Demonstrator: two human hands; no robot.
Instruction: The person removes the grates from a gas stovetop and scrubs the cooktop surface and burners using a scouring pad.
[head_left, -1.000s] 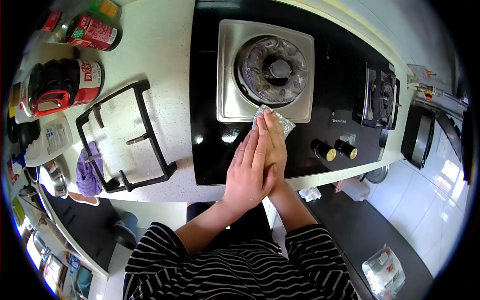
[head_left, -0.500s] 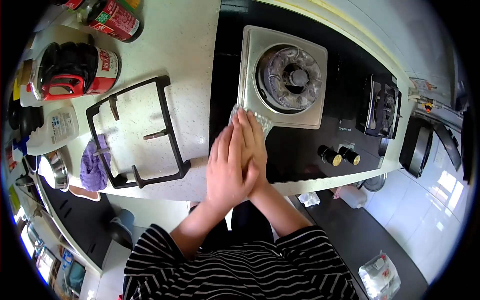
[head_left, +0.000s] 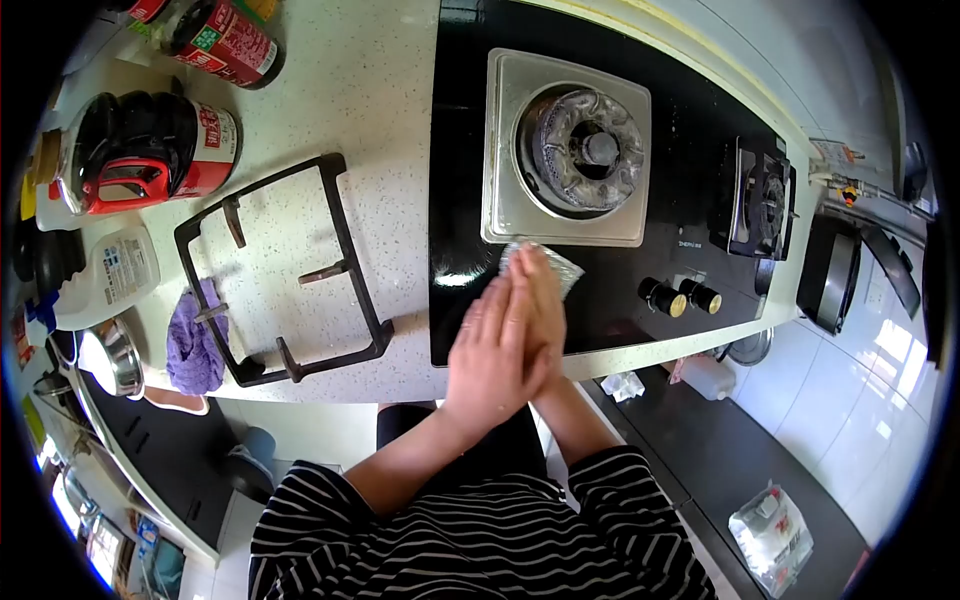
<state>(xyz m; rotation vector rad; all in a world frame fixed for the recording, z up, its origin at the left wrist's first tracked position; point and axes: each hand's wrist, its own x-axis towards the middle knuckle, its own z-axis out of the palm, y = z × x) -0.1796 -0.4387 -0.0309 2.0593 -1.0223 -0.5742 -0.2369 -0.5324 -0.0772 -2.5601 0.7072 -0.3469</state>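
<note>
A silvery cloth lies on the black glass stove, just in front of the steel burner plate. My right hand presses on the cloth with its fingers stretched and close together. Laid over it from the left is my left hand, its fingers straight and its thumb across the right hand. The palms and much of the cloth are hidden. Behind the fingertips, the round burner stands uncovered in the plate.
A black pan support lies on the counter at left, over part of a purple cloth. Dark sauce bottles and a steel bowl stand farther left. Two knobs and a second burner are at right.
Both hands and the cloth first moved left along the burner plate's front, then back right and slightly nearer the stove's front edge. The camera view has shifted too.
</note>
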